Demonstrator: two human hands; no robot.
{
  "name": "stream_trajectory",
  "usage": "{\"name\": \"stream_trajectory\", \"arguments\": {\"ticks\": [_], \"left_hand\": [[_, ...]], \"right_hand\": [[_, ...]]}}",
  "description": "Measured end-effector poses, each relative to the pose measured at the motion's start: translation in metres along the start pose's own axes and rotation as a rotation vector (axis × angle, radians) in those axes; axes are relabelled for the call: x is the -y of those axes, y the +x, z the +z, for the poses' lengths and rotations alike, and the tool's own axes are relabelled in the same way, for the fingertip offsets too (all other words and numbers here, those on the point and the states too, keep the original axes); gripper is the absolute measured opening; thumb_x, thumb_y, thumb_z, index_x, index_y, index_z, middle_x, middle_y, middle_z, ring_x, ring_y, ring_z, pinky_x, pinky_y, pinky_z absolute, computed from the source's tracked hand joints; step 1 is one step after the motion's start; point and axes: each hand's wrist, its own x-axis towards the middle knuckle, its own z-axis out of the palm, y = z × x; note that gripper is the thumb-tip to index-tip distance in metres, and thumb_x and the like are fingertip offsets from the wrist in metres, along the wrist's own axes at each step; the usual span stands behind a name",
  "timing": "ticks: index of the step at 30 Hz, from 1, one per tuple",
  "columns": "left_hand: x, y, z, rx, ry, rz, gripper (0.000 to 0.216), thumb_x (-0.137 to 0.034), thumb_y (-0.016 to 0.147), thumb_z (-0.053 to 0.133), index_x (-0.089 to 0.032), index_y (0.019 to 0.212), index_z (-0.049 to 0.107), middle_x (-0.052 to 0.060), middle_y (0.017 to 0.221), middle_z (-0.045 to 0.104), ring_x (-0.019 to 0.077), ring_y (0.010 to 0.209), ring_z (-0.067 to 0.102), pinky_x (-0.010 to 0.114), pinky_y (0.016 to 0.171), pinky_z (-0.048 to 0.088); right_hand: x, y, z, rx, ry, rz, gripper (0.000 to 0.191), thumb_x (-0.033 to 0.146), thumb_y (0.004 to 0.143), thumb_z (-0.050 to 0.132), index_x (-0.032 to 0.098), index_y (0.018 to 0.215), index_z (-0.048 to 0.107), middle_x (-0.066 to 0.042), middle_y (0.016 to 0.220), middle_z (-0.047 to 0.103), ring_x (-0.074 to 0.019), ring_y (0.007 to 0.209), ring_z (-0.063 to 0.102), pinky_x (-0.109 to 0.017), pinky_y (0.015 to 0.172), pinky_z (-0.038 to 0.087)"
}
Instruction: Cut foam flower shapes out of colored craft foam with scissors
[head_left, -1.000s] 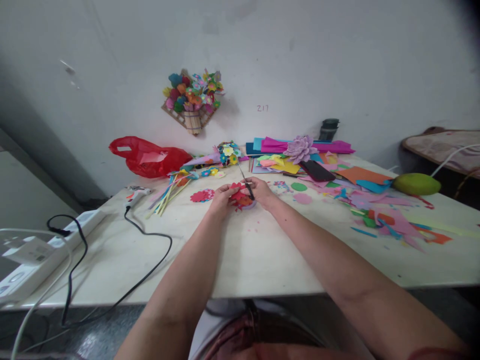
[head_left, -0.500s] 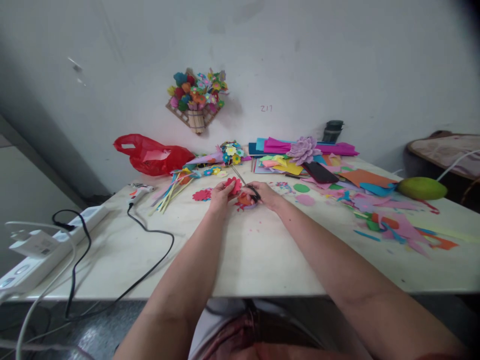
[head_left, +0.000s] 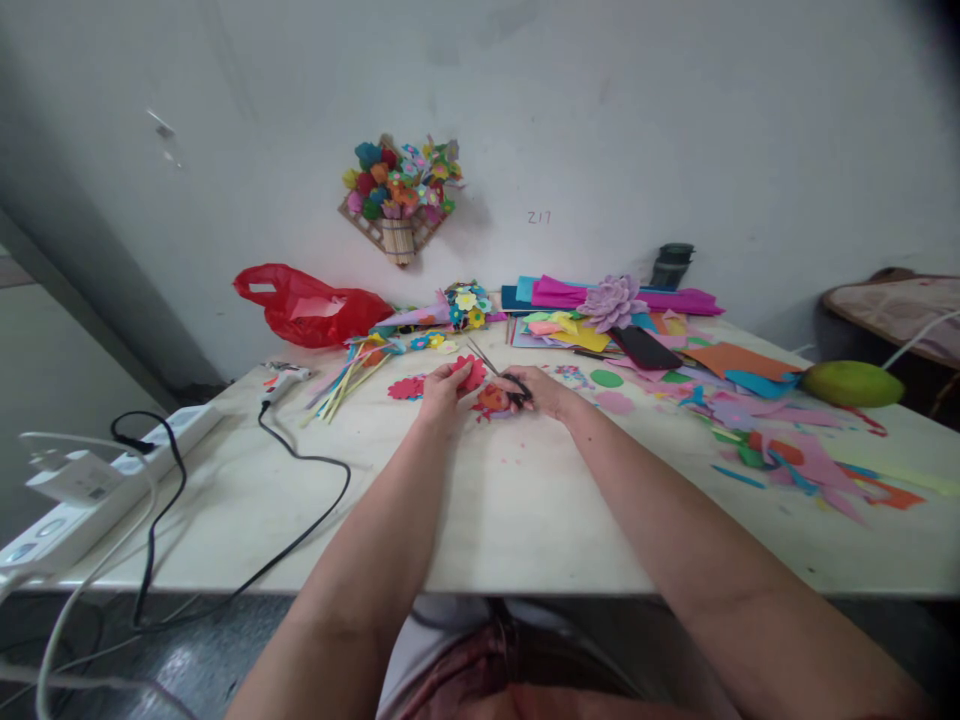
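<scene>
My left hand (head_left: pixel 441 386) pinches a red paper flower piece (head_left: pixel 471 372) above the pale table (head_left: pixel 480 500). My right hand (head_left: pixel 541 389) is closed round the black handles of a pair of scissors (head_left: pixel 496 371), whose thin blades point up and left at the red piece. Under both hands lie more red and orange cut pieces (head_left: pixel 491 401). Another red paper flower (head_left: pixel 406 387) lies flat just left of my left hand.
A glue gun (head_left: pixel 282 378) with a black cord lies left; a white power strip (head_left: pixel 97 485) sits at the left edge. Red plastic bag (head_left: pixel 307 305), paper flowers on sticks (head_left: pixel 352 370), stacked coloured sheets (head_left: pixel 600 310), scraps (head_left: pixel 787 450), and a green object (head_left: pixel 851 383) fill the back and right.
The scissors have tilted over to the left, toward the red piece. My left hand has lifted the red piece slightly. The camera has shifted a little.
</scene>
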Motion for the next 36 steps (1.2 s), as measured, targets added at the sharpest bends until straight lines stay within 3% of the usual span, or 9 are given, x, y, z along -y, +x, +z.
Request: {"name": "stream_trajectory", "arguments": {"ticks": [36], "left_hand": [[-0.0020,-0.0015,0.0020,-0.017,-0.015,-0.021,0.021,-0.016,0.056,0.079,-0.012,0.065,0.061,0.005,0.065,0.065,0.0129,0.059,0.062,0.028,0.065,0.053]], "right_hand": [[0.0036,-0.0037,-0.0030,0.033,-0.106,0.049,0.019,0.030,0.076,0.064,0.014,0.073,0.055,0.002,0.053,0.059,-0.0053,0.037,0.047,-0.016,0.031,0.024]]}}
